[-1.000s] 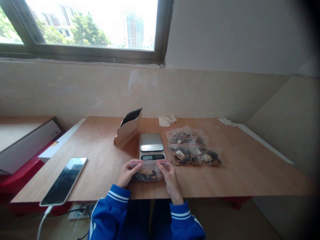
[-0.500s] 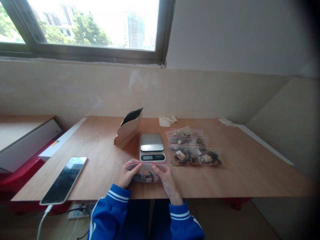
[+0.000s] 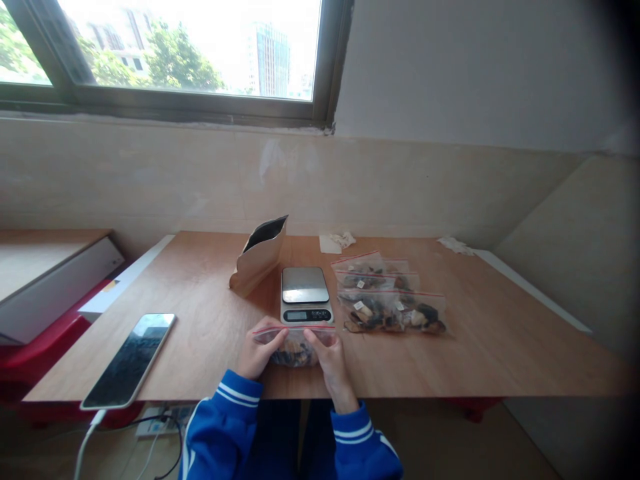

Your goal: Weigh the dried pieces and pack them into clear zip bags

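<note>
- Right at the brown wooden tabletop (image 3: 400, 367), a clear, red-rimmed plastic bag (image 3: 294, 355) is being pinched by left fingers (image 3: 277, 340) and right fingers (image 3: 314, 343)!
- Spaced apart, seemingly so its rim is held straight.

Blue sleeves (image 3: 220, 430), two white bands (image 3: 239, 398) round each cuff (image 3: 351, 421), dark blue trousers (image 3: 277, 440)

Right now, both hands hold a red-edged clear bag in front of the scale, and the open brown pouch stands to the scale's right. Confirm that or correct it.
The side is wrong: in the head view, the open brown pouch stands to the left of the scale. The rest is right: the left hand and right hand hold the red-edged clear bag in front of it.
</note>
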Demonstrator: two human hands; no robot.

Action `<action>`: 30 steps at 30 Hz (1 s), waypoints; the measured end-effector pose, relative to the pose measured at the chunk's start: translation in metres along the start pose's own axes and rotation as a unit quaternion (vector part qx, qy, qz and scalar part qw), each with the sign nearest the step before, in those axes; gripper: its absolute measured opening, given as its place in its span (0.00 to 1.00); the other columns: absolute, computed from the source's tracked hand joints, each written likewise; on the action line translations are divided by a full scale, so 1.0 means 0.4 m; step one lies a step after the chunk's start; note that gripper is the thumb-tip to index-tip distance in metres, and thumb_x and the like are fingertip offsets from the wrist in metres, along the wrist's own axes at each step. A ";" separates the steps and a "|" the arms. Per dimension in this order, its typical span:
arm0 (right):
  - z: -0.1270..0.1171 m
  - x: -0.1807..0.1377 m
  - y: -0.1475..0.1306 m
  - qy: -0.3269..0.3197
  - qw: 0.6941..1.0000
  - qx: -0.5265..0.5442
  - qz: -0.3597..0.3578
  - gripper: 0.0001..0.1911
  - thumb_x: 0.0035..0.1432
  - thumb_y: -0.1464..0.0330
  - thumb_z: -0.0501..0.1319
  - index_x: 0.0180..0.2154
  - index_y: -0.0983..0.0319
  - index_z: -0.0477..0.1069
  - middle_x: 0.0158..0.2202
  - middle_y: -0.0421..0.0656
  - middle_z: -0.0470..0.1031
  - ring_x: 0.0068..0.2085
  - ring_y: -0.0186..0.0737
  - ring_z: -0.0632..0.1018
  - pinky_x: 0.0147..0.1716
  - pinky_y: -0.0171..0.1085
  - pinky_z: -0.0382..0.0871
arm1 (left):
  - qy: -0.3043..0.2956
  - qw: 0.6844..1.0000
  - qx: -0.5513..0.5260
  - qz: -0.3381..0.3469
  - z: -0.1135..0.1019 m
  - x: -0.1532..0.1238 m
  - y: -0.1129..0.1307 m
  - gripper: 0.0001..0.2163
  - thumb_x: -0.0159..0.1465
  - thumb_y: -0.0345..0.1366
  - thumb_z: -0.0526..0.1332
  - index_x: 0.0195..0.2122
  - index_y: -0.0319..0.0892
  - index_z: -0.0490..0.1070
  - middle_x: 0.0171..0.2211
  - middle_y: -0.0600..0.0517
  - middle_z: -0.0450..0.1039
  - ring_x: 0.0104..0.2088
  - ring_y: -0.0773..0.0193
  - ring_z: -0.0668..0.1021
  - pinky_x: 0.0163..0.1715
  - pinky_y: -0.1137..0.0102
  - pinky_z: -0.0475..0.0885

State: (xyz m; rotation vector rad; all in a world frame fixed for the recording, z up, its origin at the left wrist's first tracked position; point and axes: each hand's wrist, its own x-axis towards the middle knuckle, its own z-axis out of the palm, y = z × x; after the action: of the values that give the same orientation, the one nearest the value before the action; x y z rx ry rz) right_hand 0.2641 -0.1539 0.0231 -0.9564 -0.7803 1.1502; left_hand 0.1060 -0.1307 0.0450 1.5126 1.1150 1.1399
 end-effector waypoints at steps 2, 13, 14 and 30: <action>0.000 -0.001 -0.007 -0.005 1.000 -0.008 0.010 0.14 0.48 0.62 0.68 0.35 0.63 0.77 0.36 0.45 0.81 0.39 0.46 0.80 0.44 0.45 0.73 | 0.005 1.000 -0.003 0.003 0.001 0.001 0.005 0.11 0.58 0.42 0.63 0.32 0.39 0.74 0.29 0.52 0.74 0.30 0.64 0.76 0.32 0.71 0.71; 0.007 -0.010 -0.026 -0.092 0.995 -0.036 0.022 0.16 0.52 0.58 0.65 0.37 0.62 0.78 0.38 0.47 0.81 0.41 0.48 0.80 0.45 0.46 0.73 | -0.035 0.997 -0.061 -0.012 0.009 0.003 0.013 0.11 0.57 0.41 0.65 0.36 0.38 0.74 0.35 0.49 0.78 0.38 0.60 0.78 0.42 0.67 0.72; 0.010 -0.010 -0.025 -0.093 0.995 -0.039 0.018 0.15 0.52 0.58 0.65 0.37 0.62 0.78 0.38 0.47 0.81 0.41 0.48 0.80 0.45 0.45 0.73 | -0.035 0.997 -0.064 -0.012 0.009 0.003 0.011 0.11 0.57 0.40 0.65 0.36 0.38 0.74 0.35 0.49 0.78 0.38 0.60 0.78 0.42 0.67 0.72; 0.051 -0.022 0.000 -0.023 0.993 -0.104 -0.058 0.11 0.52 0.61 0.65 0.26 0.61 0.70 0.23 0.38 0.74 0.26 0.36 0.74 0.27 0.33 0.69 | -0.025 0.999 -0.044 0.011 0.010 0.005 -0.001 0.12 0.55 0.42 0.66 0.31 0.38 0.73 0.30 0.49 0.75 0.33 0.62 0.76 0.36 0.69 0.71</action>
State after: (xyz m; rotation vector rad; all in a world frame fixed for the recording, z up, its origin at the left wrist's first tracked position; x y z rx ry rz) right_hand 0.2439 -0.1582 0.0312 -1.0454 -0.9964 1.0063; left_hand 0.1101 -0.1291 0.0443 1.4793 1.0042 1.1458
